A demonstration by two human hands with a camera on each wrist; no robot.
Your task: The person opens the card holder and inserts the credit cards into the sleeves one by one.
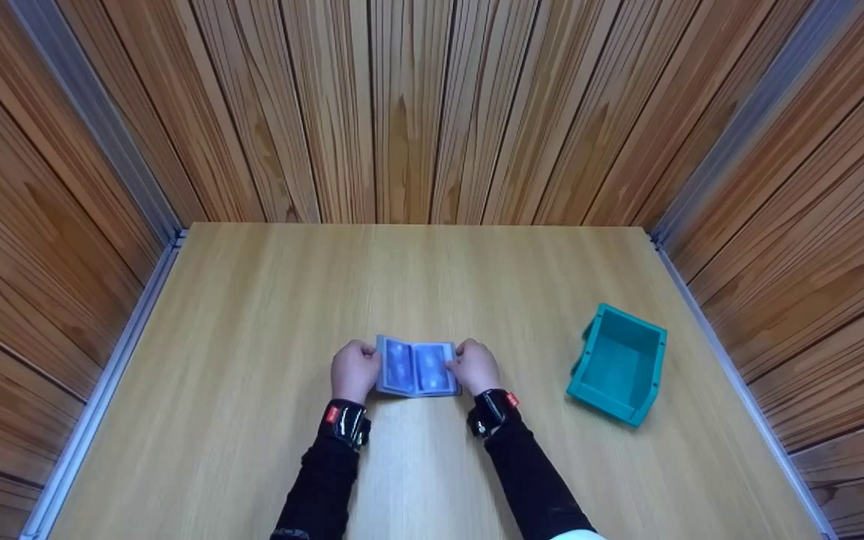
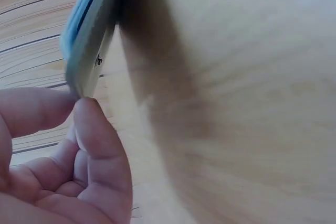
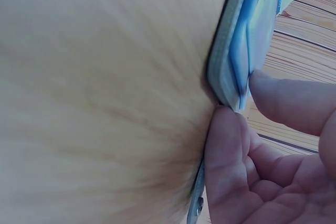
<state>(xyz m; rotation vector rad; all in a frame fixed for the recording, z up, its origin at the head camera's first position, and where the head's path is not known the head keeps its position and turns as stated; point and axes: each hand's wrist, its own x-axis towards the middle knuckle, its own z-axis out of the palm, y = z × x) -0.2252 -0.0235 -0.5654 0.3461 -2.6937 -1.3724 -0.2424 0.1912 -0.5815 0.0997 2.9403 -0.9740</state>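
Observation:
A small blue card holder [image 1: 400, 367] lies opened like a book between the two hands, showing shiny plastic sleeves on both sides. My left hand [image 1: 355, 370] pinches its left edge; in the left wrist view the thumb and a finger meet at a corner of the cover [image 2: 89, 69]. The right edge is held by my right hand [image 1: 475, 366], its thumb on the sleeves and a finger beneath the cover. A strap with a snap button [image 3: 199, 204] hangs out below that finger in the right wrist view.
A teal plastic bin [image 1: 627, 352] stands on the wooden table [image 1: 267, 300] to the right, with its inside facing up. Wood-panelled walls [image 1: 417, 112] enclose the table at the back and both sides, with metal rails [image 1: 132, 334] along the side edges.

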